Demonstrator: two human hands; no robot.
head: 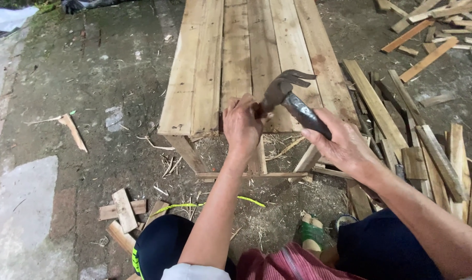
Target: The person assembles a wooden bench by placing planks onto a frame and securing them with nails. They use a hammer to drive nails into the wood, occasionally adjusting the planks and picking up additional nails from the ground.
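fingers of the left hand [241, 124] pinch something too small to tell at the near edge of one plank-topped bench [236, 67]; right hand [339, 142] fingers wrap one claw hammer [290, 98], its head touching that spot. five top planks. scrap boards [427, 150] pile at three o'clock, four offcuts [123, 210] at seven, on bare dirt ground [117, 78] outdoors.

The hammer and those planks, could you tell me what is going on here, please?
A person crouches at the near end of a bench-like top of wooden planks. The right hand grips a claw hammer, its head at the plank edge. The left hand pinches something small there, too small to identify. Offcuts lie on the ground to the right.
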